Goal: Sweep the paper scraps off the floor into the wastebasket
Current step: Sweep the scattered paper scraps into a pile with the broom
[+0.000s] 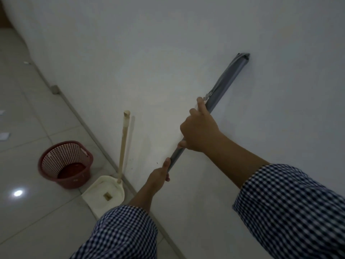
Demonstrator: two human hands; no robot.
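Head view: grey broom handle held in two hands

Right hand and left hand curl round the smooth, slim handle, slanting toward one o'clock; round red lattice-plastic wastebasket at eight o'clock, solid base showing inside; cream dustpan just beside it; flat white paper scraps at nine o'clock on glossy floor tiles.

The wall is on my right, the floor on my left. My right hand grips the broom handle above my left hand, and the handle slants up along the wall. Left of my hands the dustpan sits at the wall's foot, its stick leaning on the wall. The wastebasket stands just left of the dustpan. Paper scraps lie on the floor farther left.
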